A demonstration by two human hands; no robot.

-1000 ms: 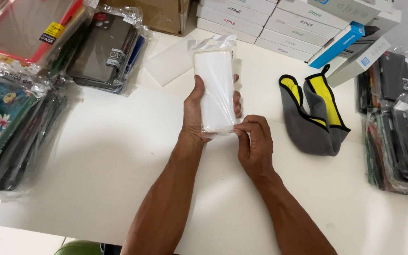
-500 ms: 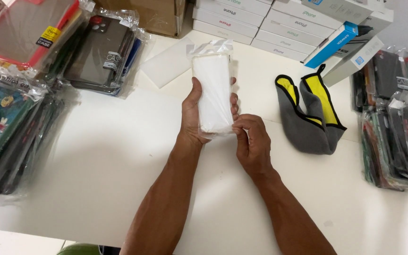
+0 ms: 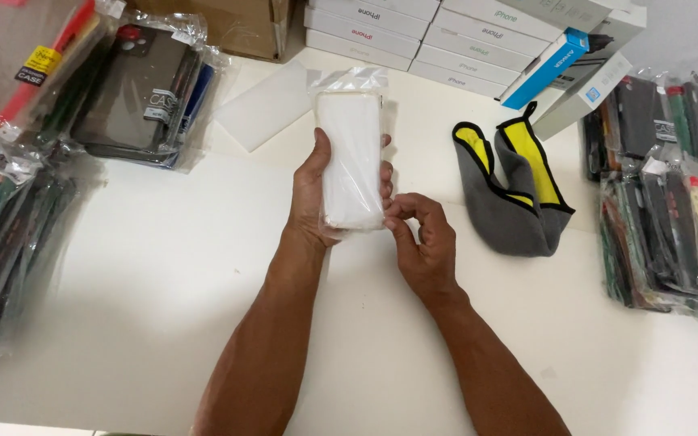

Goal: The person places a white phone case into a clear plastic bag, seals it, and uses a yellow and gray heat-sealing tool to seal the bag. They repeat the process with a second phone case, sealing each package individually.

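Observation:
My left hand [image 3: 310, 190] grips a white phone case in a clear plastic bag [image 3: 351, 153], holding it upright above the white table [image 3: 147, 266]. The thumb lies along the bag's left edge and the fingertips show at its right edge. My right hand [image 3: 422, 238] sits just below and to the right, its thumb and fingers pinched at the bag's lower right corner. The bag's open top flap sticks up past the case.
Bagged phone cases are stacked at the left [image 3: 135, 93] and the right [image 3: 672, 186]. A grey and yellow cloth pouch [image 3: 515, 190] lies right of my hands. White boxes [image 3: 414, 36], a blue box [image 3: 547, 66] and a cardboard box [image 3: 232, 24] line the back. A flat clear sleeve [image 3: 264, 105] lies behind the bag.
My right hand's fingers have curled in and pinched the bag's lower right corner. The left hand and bag have stayed nearly still.

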